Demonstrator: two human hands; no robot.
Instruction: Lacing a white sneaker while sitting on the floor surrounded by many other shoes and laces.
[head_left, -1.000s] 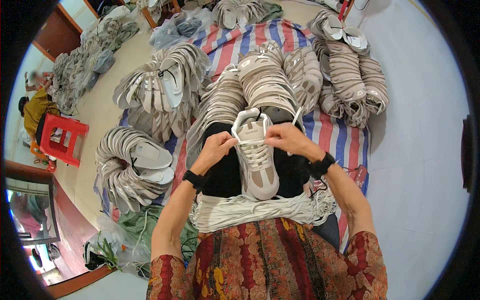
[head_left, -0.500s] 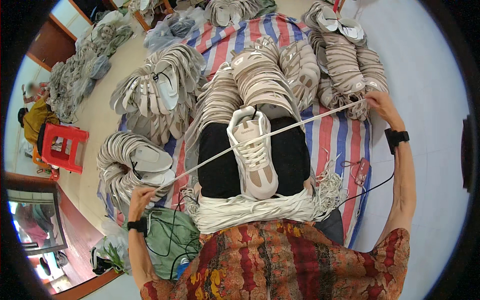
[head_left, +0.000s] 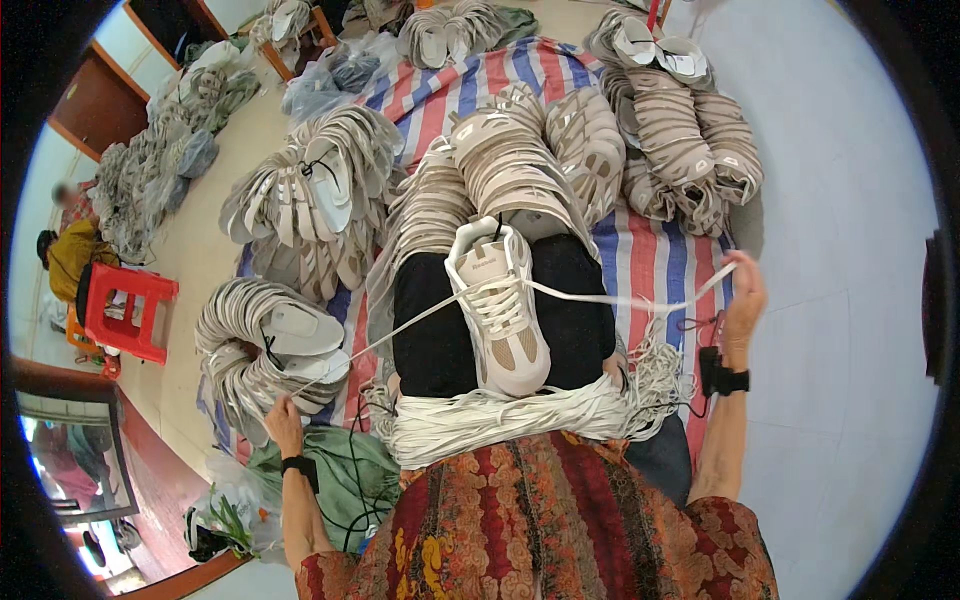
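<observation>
A white and beige sneaker point(head_left: 508, 345) rests between my black-clad thighs, its toe toward me. White laces run through its lower eyelets. My left hand point(head_left: 284, 424), closed, pulls one lace end point(head_left: 405, 325) taut to the lower left. Out to the right, my right hand point(head_left: 743, 290) pinches the other lace end point(head_left: 610, 298), which sags in a loose curve and crosses back to the shoe. Across my lap lies a thick bundle of white laces point(head_left: 510, 425), with a tangled heap of laces point(head_left: 655, 380) by its right end.
Stacks of nested shoe uppers point(head_left: 520, 165) stand ahead on a striped sheet point(head_left: 645, 260). More stacked uppers point(head_left: 270, 325) sit at the left, and others point(head_left: 690, 130) at the far right. A red stool point(head_left: 125, 310) stands far left near a seated person point(head_left: 75, 250).
The right hand has come down and nearer; its lace has gone from a straight line to slack. My left hand has moved slightly nearer. The lace now passes through the shoe's eyelets.
</observation>
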